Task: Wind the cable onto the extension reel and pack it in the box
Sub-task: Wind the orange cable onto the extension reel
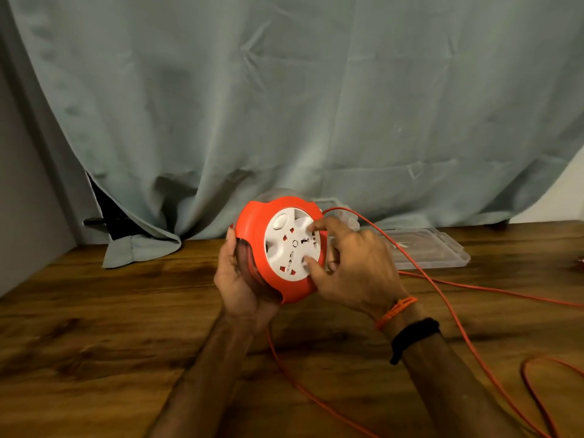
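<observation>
Wood-grain surface (pixel 94 311), grey curtain (pixel 284 90) behind; winding in progress, reel at frame centre.

Left hand (pixel 240 279) cups the orange extension reel (pixel 252 241) from behind; right hand (pixel 354 263), fingers spread, presses its white socket face. Loose cable (pixel 458 327) trails lower right. Risk: slack loops could snag or kink while winding. Clear box (pixel 426 248) waits behind.
</observation>
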### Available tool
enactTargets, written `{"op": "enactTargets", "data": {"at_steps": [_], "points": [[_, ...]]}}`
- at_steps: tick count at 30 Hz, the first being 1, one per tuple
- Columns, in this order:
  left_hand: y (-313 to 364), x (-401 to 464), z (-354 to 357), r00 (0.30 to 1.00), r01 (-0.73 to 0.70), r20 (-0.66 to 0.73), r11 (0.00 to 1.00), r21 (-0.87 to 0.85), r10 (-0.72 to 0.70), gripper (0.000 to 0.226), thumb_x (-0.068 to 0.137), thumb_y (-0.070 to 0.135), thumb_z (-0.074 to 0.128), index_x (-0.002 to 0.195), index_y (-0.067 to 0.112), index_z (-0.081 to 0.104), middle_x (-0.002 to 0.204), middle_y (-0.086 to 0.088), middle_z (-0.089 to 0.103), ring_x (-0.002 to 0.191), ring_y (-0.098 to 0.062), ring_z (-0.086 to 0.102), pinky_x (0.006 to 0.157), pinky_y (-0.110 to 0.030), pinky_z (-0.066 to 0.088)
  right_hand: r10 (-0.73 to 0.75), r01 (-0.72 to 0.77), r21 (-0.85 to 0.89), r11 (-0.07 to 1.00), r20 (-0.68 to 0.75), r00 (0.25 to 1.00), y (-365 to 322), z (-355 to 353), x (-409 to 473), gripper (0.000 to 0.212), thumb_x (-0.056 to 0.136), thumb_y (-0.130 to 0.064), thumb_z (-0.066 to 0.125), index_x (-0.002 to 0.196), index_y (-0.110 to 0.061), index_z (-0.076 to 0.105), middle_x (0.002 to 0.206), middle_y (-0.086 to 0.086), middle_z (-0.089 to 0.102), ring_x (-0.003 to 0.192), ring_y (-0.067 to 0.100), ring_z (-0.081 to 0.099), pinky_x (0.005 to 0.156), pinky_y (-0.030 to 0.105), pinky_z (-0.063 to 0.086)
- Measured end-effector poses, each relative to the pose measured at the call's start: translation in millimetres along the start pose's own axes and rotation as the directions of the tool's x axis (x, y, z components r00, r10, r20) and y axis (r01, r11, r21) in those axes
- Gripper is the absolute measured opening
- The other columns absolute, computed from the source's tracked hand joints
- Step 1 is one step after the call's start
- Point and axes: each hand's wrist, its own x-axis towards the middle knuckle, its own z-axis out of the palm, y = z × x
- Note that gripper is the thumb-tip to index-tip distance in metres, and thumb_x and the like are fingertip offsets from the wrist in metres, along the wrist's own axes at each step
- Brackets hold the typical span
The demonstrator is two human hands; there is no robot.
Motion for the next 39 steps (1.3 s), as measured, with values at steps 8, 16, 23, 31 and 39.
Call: {"op": "enactTargets", "data": {"at_steps": [8, 16, 23, 31, 39], "points": [[0, -4, 4, 0.986, 0.032, 0.167, 0.999, -0.022, -0.028, 0.066, 0.094, 0.057, 0.029, 0.11, 0.015, 0.077, 0.121, -0.017, 0.072, 0.112, -0.033, 0.069, 0.089, -0.047, 0.058, -0.091, 0.085, -0.171, 0.982, -0.028, 0.995, 5, 10, -3, 0.059, 0.072, -0.042, 0.06, 0.129, -0.03, 0.052, 0.067, 0.006, 0.066, 0.069, 0.033, 0.063, 0.063, 0.035, 0.044], [-7, 0, 4, 0.996, -0.021, 0.084, 1.0, -0.004, 0.021, 0.063, 0.092, 0.054, 0.038, 0.124, 0.01, 0.069, 0.127, -0.02, 0.067, 0.118, -0.037, 0.064, 0.098, -0.05, 0.053, 0.139, -0.153, -0.11, 0.982, -0.125, 0.982, -7, 11, -10, 0.058, 0.061, -0.062, 0.067, 0.103, -0.024, 0.065, 0.083, 0.005, 0.069, 0.084, 0.031, 0.064, 0.076, 0.037, 0.043], [-14, -2, 5, 0.993, -0.117, -0.02, 0.987, 0.11, 0.12, 0.05, 0.095, 0.042, 0.04, 0.083, 0.017, 0.082, 0.088, -0.009, 0.079, 0.084, -0.024, 0.075, 0.072, -0.035, 0.062, 0.57, -0.558, 0.293, 0.777, 0.051, 0.82, -33, 22, -8, 0.059, 0.068, -0.074, 0.062, 0.05, -0.019, 0.047, 0.052, -0.01, 0.053, 0.058, 0.012, 0.062, 0.042, 0.017, 0.03], [-6, 0, 4, 0.997, -0.037, 0.073, 0.999, 0.021, 0.035, 0.063, 0.099, 0.053, 0.028, 0.125, 0.011, 0.066, 0.121, -0.017, 0.072, 0.11, -0.033, 0.069, 0.084, -0.044, 0.06, 0.272, -0.262, 0.171, 0.95, -0.037, 0.962, -7, 9, -1, 0.04, 0.068, -0.064, 0.068, 0.069, -0.025, 0.064, 0.053, -0.016, 0.049, 0.066, 0.014, 0.063, 0.065, 0.031, 0.054], [-5, 1, -3, 0.987, 0.016, 0.158, 1.0, -0.01, -0.014, 0.065, 0.091, 0.059, 0.035, 0.123, 0.014, 0.07, 0.128, -0.018, 0.067, 0.12, -0.037, 0.063, 0.102, -0.054, 0.049, -0.047, 0.054, -0.088, 0.995, 0.073, 0.996, 7, -2, -3, 0.066, 0.072, -0.052, 0.063, 0.132, -0.031, 0.048, 0.075, -0.003, 0.064, 0.083, 0.028, 0.064, 0.079, 0.04, 0.052]]}}
